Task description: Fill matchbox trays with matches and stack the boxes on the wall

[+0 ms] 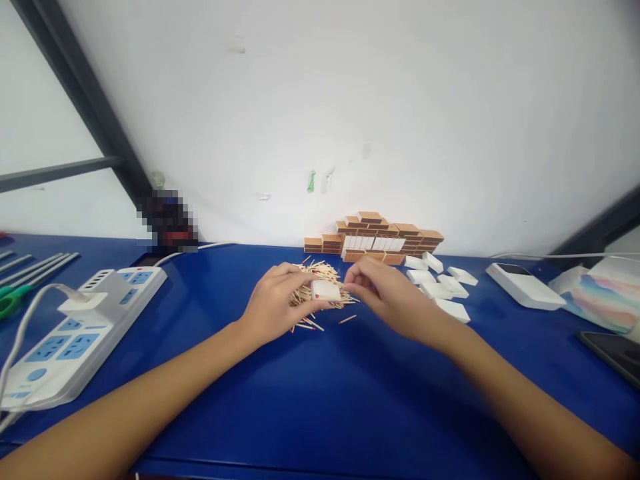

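My left hand (275,297) is closed on a small white matchbox tray (326,291), thumb at the near side and fingers at the far side. Red match heads show at the tray's left end. Close to the tray's right end, my right hand (383,287) is pinched; a thin matchstick seems to be at its fingertips, mostly hidden. Beneath and behind both hands lies a loose pile of red-tipped matches (325,270). One single match (347,319) lies apart in front of the pile.
Brown matchboxes (370,256) stand stacked against the wall, with upright white pieces among them. Several white trays (453,310) lie to the right. A power strip (80,340) and green-handled scissors (15,300) are left; a white device (525,287), a tissue pack (600,293) and a phone (613,353) right.
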Tool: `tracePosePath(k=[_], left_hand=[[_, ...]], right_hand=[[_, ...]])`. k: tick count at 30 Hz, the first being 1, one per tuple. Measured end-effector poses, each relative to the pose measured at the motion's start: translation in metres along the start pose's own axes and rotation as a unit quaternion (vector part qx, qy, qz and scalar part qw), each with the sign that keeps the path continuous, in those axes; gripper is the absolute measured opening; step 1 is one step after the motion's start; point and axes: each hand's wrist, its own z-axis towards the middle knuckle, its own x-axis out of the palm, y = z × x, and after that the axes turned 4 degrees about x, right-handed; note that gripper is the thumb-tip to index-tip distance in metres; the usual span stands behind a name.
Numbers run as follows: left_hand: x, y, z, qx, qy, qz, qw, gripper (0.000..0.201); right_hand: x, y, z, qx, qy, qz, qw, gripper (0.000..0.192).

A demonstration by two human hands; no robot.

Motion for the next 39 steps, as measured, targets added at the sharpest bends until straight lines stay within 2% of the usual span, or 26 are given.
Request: tracePosePath(k=[4,7,16,23,29,39], left_hand=[[0.000,-0.007,0.001,0.039,0.000,0.006,0.999,0.048],[0.000,-0.008,0.002,0.056,-0.004,0.013,0.998,0.046],[-0.002,-0.008,0.001,0.058,0.004,-0.001,0.998,0.046],[-0.001,-0.005,0.002,0.047,0.002,-0.009,0.999,0.046],[-0.002,-0.006,0.002,0.045,0.001,-0.017,0.999,0.047],[-0.002,-0.008,0.002,0.021,0.009,-0.017,1.000,0.046]], right_hand=[[0.017,0.007,-0.006,-0.074,-0.018,-0.052,0.996,0.007],[0.022,0.006,-0.009,-0.098,-0.021,-0.096,0.990,0.007],[0.025,0.006,-0.008,-0.086,-0.020,-0.066,0.994,0.008],[0.019,0.005,-0.007,-0.078,-0.034,-0.044,0.995,0.010],[0.018,0.008,-0.009,-0.064,-0.007,-0.053,0.997,0.010],[0.017,0.013,-0.009,-0.072,-0.008,-0.041,0.996,0.013]])
